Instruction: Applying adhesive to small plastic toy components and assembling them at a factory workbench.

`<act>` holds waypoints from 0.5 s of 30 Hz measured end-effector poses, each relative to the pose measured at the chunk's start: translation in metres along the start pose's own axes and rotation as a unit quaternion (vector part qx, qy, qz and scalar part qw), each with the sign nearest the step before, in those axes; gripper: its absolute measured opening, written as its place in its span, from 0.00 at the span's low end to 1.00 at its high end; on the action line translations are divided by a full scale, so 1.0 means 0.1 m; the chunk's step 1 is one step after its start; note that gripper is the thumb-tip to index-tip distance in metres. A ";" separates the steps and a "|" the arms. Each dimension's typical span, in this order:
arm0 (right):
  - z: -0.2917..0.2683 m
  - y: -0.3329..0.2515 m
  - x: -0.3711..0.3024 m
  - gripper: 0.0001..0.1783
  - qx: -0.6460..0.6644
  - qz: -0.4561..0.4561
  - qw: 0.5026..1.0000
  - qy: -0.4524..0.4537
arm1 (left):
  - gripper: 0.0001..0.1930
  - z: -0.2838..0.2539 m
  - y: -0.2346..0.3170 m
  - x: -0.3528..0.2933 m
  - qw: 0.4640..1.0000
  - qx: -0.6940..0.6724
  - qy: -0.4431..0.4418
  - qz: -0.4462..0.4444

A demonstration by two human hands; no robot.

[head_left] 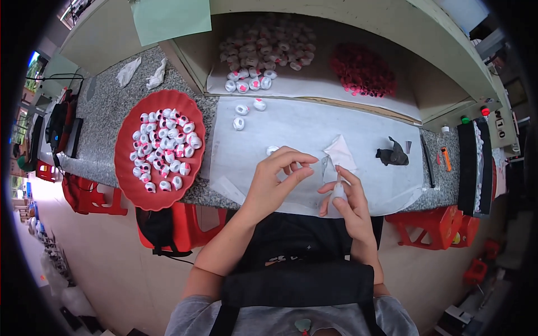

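Between the fingers and thumb of my right hand (353,204) is a small white squeeze bottle (338,193) with a thin tip pointing up. My left hand (280,176) hovers over the white sheet (252,157), its thumb and index finger curved toward each other with a small gap; nothing shows between them. Just behind its knuckles lies a small white rounded piece (272,150), partly hidden. Farther back on the sheet sit three similar white pieces (239,124), some with a pink spot. A crumpled white tissue (339,151) lies beyond my right hand.
At the left stands a red scalloped tray (124,168) of white-and-pink pieces. The shelf behind holds a pile of similar pieces (266,47) and many dark pink bits (364,70). On the right are a black crumpled scrap (393,154), an orange cutter (446,159) and a black box (473,168).
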State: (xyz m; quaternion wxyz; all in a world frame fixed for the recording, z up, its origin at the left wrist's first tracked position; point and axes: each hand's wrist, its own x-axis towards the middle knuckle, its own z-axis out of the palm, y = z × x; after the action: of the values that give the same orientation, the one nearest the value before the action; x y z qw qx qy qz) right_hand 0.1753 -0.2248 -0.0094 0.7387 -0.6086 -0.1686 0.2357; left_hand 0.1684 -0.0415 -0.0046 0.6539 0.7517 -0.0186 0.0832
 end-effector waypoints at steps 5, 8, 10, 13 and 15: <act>0.05 0.00 -0.01 0.27 0.040 0.007 0.999 -0.026 | 0.06 0.06 -0.04 0.07 0.999 -0.037 -0.011 0.017; 0.01 0.01 -0.02 0.25 0.026 0.013 1.000 -0.001 | 0.04 0.05 -0.03 0.08 0.999 0.014 0.012 0.030; -0.06 0.04 -0.05 0.24 -0.018 0.009 0.999 0.043 | 0.04 0.12 0.03 0.12 0.999 0.038 -0.006 0.037; -0.16 0.03 -0.15 0.22 -0.070 0.004 0.990 0.120 | 0.04 0.26 0.03 0.19 0.993 0.093 -0.029 0.061; -0.25 0.03 -0.21 0.21 -0.082 0.001 0.983 0.165 | 0.04 0.36 0.03 0.26 0.989 0.118 -0.044 0.080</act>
State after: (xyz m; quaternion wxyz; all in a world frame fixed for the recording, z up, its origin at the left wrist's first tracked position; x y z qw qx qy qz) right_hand 0.1713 -0.2563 -0.0170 0.7040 -0.6974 -0.0627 0.1187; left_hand 0.1972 -0.0758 -0.0030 0.5501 0.8229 -0.0974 0.1037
